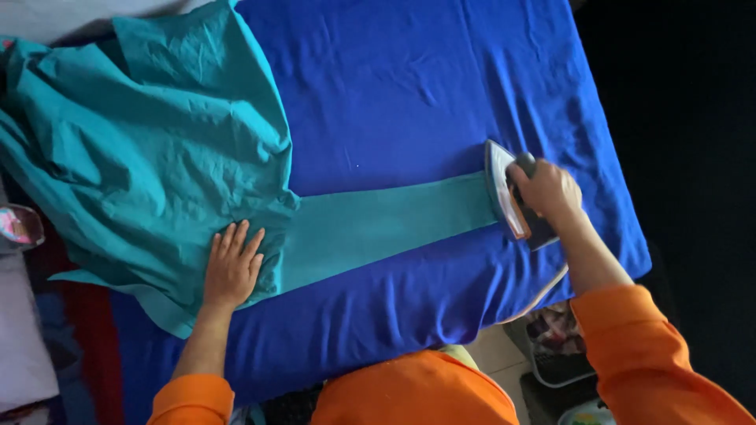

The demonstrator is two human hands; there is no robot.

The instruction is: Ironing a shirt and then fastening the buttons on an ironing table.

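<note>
A crumpled teal garment (150,149) lies on a blue cloth (409,86) that covers the work surface. One flat teal strip (386,224) of it stretches to the right. My left hand (232,266) presses flat on the garment where the strip begins, fingers spread. My right hand (546,191) grips the handle of a clothes iron (504,189), which rests at the right end of the strip. Both my sleeves are orange.
The blue cloth's edge drops off at the right and near side. A basket (559,346) with clothes stands on the floor below my right arm. A pink-patterned object (17,227) sits at the far left. The area at the right is dark.
</note>
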